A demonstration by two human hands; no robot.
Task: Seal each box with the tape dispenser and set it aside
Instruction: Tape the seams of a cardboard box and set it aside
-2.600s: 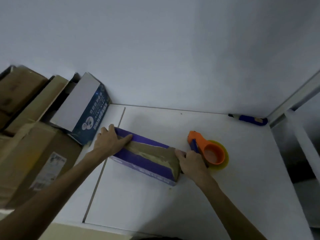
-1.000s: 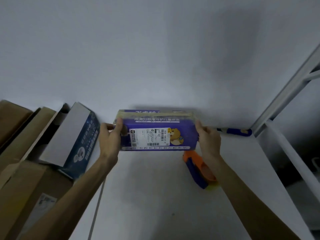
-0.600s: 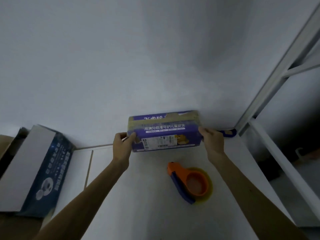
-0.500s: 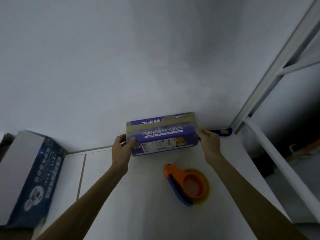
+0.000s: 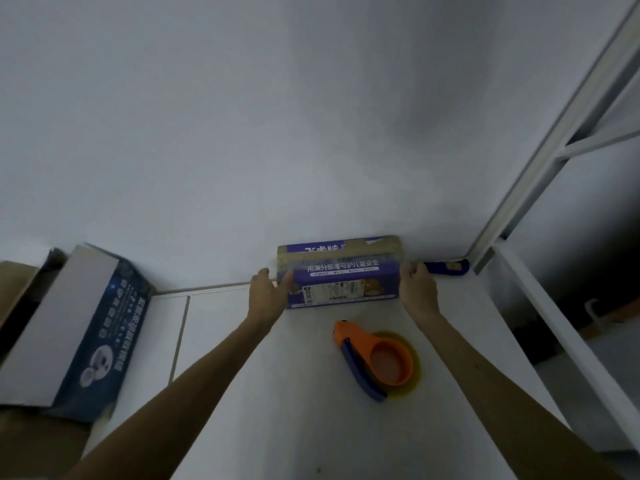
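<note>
The left hand (image 5: 267, 293) and the right hand (image 5: 418, 289) still grasped the ends of the purple box (image 5: 341, 277), now lower, close against the wall (image 5: 242, 133).

The one wide-angle camera, worn on the person's head, looks forward and down along both outstretched forearms, centring the left hand (image 5: 265, 293) and right hand (image 5: 418, 289) gripping the purple box (image 5: 343, 277), with white wall (image 5: 311, 133) beyond them and table (image 5: 277, 393) beneath.
</note>
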